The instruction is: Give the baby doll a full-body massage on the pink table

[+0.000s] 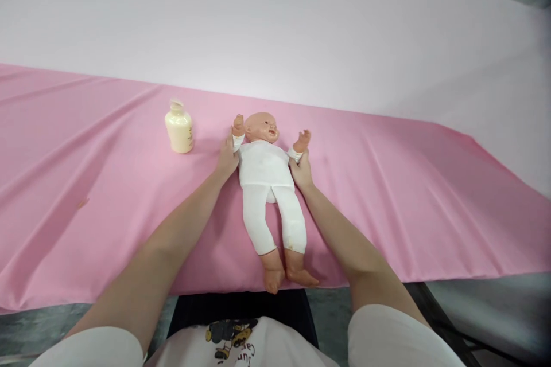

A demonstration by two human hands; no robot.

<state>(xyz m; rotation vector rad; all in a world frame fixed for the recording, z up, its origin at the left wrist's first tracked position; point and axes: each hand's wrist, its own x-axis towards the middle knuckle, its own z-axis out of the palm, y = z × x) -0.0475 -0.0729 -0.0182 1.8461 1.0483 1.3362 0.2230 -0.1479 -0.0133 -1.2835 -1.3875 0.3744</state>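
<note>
A baby doll (264,163) with a white cloth body lies on its back, its head toward the far side and its feet at the near table edge. Its face is turned to the right. My left hand (227,156) is closed around the doll's arm on the left, by the white sleeve. On the other side, my right hand (302,171) grips the doll's other arm below its raised plastic hand. Parts of my fingers are hidden behind the doll's arms.
A cream-coloured pump bottle (179,128) stands left of the doll. Pink cloth (365,200) with folds covers the table. Behind it rises a white wall or panel (258,23). A dark metal leg (439,315) shows below the table at right.
</note>
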